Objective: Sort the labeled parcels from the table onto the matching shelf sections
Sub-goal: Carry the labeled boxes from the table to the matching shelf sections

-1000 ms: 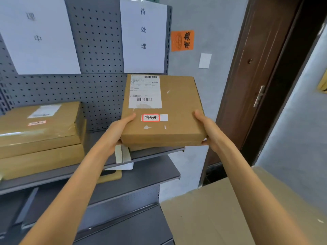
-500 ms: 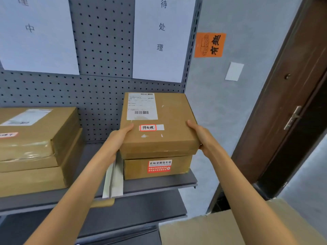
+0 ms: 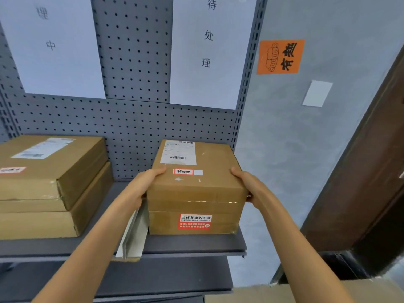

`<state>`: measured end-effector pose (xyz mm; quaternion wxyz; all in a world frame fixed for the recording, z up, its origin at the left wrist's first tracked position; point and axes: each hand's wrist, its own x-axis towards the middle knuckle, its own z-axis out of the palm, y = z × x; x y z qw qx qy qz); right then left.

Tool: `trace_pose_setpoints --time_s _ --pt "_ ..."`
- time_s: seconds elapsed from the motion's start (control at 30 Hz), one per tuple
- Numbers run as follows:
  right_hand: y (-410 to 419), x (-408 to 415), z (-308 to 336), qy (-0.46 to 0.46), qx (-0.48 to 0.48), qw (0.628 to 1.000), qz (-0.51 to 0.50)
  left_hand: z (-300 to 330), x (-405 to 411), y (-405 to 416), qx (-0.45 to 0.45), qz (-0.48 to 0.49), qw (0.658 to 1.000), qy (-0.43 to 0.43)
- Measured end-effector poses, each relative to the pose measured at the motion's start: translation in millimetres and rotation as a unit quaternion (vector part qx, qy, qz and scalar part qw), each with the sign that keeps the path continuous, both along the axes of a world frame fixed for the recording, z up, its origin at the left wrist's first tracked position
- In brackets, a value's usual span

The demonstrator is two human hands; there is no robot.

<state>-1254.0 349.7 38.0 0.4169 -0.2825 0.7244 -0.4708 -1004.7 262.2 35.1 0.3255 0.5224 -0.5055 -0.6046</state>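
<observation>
A brown cardboard parcel (image 3: 207, 184) with a white shipping label and a small red-framed tag lies flat on top of another parcel (image 3: 166, 221) that bears a red sticker, at the right end of the grey shelf (image 3: 196, 244). My left hand (image 3: 143, 185) grips the top parcel's left side, thumb on its top face. My right hand (image 3: 246, 183) grips its right side the same way. Above this section a white paper sign (image 3: 209, 49) with three characters hangs on the pegboard.
Two stacked parcels (image 3: 50, 184) fill the shelf's left section under another paper sign (image 3: 50, 44). A white folded divider (image 3: 133, 235) stands between the sections. A dark door (image 3: 376, 171) is at the right; a cardboard surface (image 3: 284, 294) lies below.
The parcel in both hands has come down and settled flat on the lower parcel on the shelf. The camera has moved closer and tilted up.
</observation>
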Motion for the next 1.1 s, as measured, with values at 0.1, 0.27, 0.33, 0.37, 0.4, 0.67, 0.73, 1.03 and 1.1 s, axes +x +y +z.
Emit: trace_pose_setpoints --time_s 0.1,0.27,0.33,0.37,0.4,0.67,0.73,1.03,1.1 --pt "-0.2 -2.8 2.4 -0.007 0.005 1.000 0.016 1.3 0.4 3.1 0.008 0.013 1.000 0.005" --pt "4.8 2.0 22.8 0.073 -0.038 0.997 0.011 7.6 6.5 3.6 -0.030 0.052 0.998 0.005" --pt "6.8 7.8 36.2 0.129 -0.073 0.989 0.015 14.9 6.7 7.6 -0.083 0.069 0.994 -0.004" --pt "6.3 11.2 42.3 0.166 -0.093 0.981 0.020 19.1 7.2 10.7 -0.115 0.076 0.990 -0.017" --pt "6.6 15.7 48.6 0.207 -0.111 0.972 0.030 23.8 7.8 13.9 -0.148 0.083 0.985 -0.039" --pt "10.7 93.5 76.7 0.423 -0.169 0.872 0.180 66.8 59.7 56.6 -0.358 0.073 0.886 -0.285" --pt "9.1 120.5 76.6 0.451 -0.199 0.842 0.218 73.0 85.5 70.9 -0.383 0.086 0.845 -0.364" --pt "10.2 245.0 64.3 0.538 -0.235 0.719 0.371 56.5 258.8 142.2 -0.283 0.168 0.729 -0.600" --pt "11.4 281.0 64.1 0.523 -0.257 0.708 0.400 53.2 299.3 160.0 -0.250 0.190 0.711 -0.630"
